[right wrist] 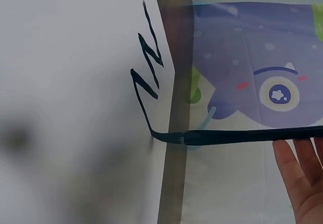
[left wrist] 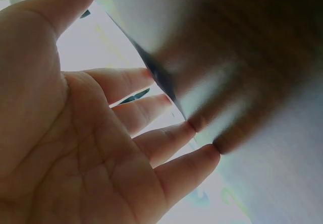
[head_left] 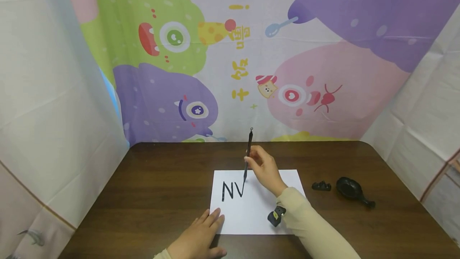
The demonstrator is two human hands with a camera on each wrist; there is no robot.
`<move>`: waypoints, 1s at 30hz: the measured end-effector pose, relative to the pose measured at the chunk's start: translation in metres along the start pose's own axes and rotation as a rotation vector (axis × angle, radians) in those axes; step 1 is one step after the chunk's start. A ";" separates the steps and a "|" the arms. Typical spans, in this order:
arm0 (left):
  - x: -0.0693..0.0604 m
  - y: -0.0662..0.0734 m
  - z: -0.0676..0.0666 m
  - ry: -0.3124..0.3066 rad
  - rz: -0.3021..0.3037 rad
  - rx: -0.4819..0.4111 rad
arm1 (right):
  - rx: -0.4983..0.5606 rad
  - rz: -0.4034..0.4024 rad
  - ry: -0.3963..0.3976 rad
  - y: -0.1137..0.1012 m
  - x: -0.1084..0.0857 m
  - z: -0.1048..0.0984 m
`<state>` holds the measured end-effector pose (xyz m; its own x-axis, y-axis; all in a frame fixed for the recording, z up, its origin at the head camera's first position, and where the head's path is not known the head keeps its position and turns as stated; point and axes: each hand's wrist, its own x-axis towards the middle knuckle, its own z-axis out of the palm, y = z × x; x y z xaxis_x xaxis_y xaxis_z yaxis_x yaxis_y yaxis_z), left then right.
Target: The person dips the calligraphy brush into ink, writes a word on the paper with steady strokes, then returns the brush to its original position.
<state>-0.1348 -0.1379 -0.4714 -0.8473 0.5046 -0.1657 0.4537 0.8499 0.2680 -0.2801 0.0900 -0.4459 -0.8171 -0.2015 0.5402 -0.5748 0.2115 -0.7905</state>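
My right hand (head_left: 265, 168) pinches a dark writing brush (head_left: 248, 151) near the middle of its handle, holding it close to upright. The brush tip touches a white sheet of paper (head_left: 253, 217) at the top of the right stroke of a black V, beside a black N (head_left: 228, 191). In the right wrist view the bristles (right wrist: 169, 136) bend at the end of that inked line. My left hand (head_left: 201, 233) lies with fairly straight fingers on the paper's lower left edge; the left wrist view shows its palm (left wrist: 96, 143) and fingertips touching the surface.
To the right of the paper on the brown wooden table (head_left: 151, 187) lie a small black brush rest (head_left: 321, 186) and a black inkstone dish (head_left: 350, 189) with a handle. A cartoon-printed curtain (head_left: 230, 123) hangs behind the table. Pale cloth stands at both sides.
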 end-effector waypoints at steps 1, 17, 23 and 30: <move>0.000 0.000 0.000 0.000 0.000 -0.001 | 0.000 0.001 0.002 0.000 0.000 0.000; 0.000 0.001 0.000 -0.011 -0.016 -0.013 | -0.020 -0.049 0.054 -0.006 -0.001 -0.006; 0.000 0.000 0.001 -0.016 -0.018 -0.007 | -0.053 -0.044 0.052 -0.006 -0.004 -0.008; 0.000 0.001 0.000 -0.009 -0.013 -0.001 | -0.068 -0.045 0.044 -0.006 -0.006 -0.008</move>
<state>-0.1345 -0.1375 -0.4714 -0.8506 0.4947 -0.1780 0.4422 0.8563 0.2668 -0.2725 0.0970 -0.4420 -0.7908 -0.1701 0.5879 -0.6113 0.2678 -0.7448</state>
